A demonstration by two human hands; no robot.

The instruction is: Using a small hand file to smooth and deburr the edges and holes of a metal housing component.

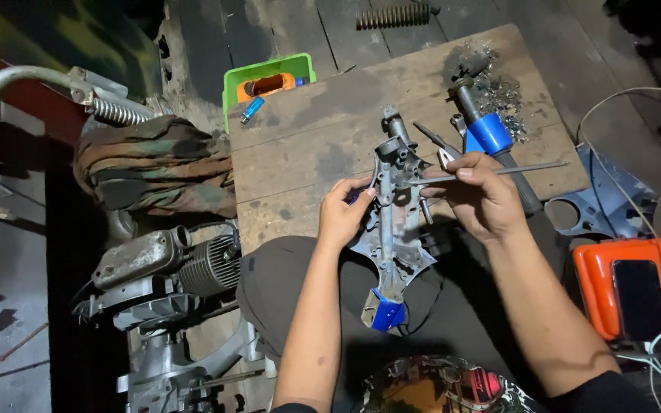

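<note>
While the left hand (343, 213) grips the left edge of a grey metal casting (392, 229), fingers curled round its rim, the right hand (477, 200) is closed around a thin metal rod (499, 171), pinching it between thumb and fingers. The rod lies nearly level, its left tip touching the upper part of the casting and its other end sticking out to the right past the knuckles. Held between the two hands and above the person's dark-trousered lap, the casting stands roughly upright, with a patch of blue tape (388, 314) at its lower end.

Just beyond the right hand, on the wooden counter (307, 130), lie a pair of pliers (439, 147) and a dark tube with a blue sleeve (490, 134), beside a scatter of metal shavings (503, 92). Farther out past the left hand sits a green tray (266, 73) holding an orange object. Left of the left hand, a camouflage cloth (154, 164) is draped over machinery, with a finned engine (204, 268) below it. Right of the right forearm, an orange case (598, 283) carries a black phone (639, 298).
</note>
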